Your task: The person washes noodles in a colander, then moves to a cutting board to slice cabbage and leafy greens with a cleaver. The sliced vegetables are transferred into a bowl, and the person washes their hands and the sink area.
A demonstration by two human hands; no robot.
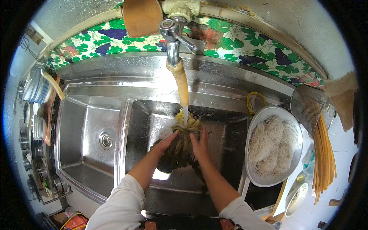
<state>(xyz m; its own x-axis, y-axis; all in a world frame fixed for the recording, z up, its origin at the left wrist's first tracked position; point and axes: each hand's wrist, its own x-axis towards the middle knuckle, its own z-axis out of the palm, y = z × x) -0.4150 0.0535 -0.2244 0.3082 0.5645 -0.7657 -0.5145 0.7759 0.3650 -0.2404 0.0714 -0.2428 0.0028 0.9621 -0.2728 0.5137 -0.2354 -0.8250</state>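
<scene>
Over the right basin of the steel sink (232, 134), my two hands have a bunch of wet, dark green leafy greens (180, 151) between them. Its pale yellow stem end points away from me, under the stream from the tap (173, 40). My left hand (168, 142) grips the left side of the bunch, fingers partly hidden by leaves. On the other side my right hand (200, 145) is closed against the greens, thumb toward the middle. Water runs from a yellowed hose (179, 84) on the tap and splashes around the stems. Dark leaves hang down toward me.
The left basin (97, 119) has a drain. Right of the sink stands an oval bowl (251, 168) of white thin noodles (274, 145). Beyond it are a wire strainer (306, 103) and long wooden chopsticks (324, 161). A dish rack with plates (38, 90) stands far left.
</scene>
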